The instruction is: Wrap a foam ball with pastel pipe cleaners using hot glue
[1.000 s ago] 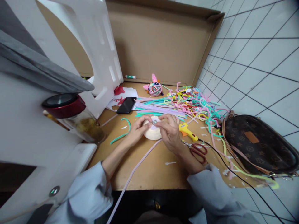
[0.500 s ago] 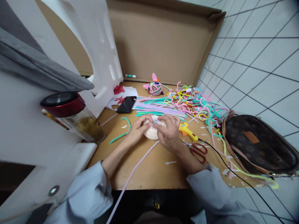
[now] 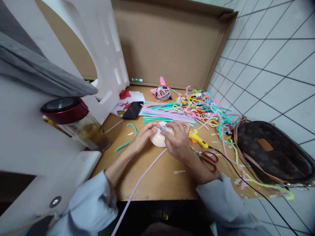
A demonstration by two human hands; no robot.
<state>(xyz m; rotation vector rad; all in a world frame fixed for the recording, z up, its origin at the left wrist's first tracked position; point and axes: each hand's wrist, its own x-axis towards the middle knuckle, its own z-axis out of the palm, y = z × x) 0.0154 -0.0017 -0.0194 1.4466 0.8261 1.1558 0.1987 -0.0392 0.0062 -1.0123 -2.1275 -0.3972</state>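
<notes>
A round cream-white piece (image 3: 157, 140), like a foam ball or small lamp, rests on the table between my hands. Lilac material and a small shiny centre show on its top. My left hand (image 3: 144, 135) grips it from the left, fingers bent at the rim. My right hand (image 3: 179, 137) closes on its right side, the thumb reaching over the top near the centre. A long lilac pipe cleaner (image 3: 144, 176) runs from beneath the piece toward me and over the table's front edge. Just right of my right hand lies a yellow glue gun (image 3: 198, 139).
Red-handled scissors (image 3: 208, 160) and a brown handbag (image 3: 273, 150) lie to the right. Behind are straight pipe cleaners (image 3: 169, 114), a tangled heap (image 3: 204, 105), a decorated pink-eared ball (image 3: 163, 92) and a phone (image 3: 133, 110). A glass tea bottle (image 3: 91, 131) stands left.
My left hand has shifted slightly left and its thumb has drawn back from the centre of the white piece. My right hand is almost unchanged.
</notes>
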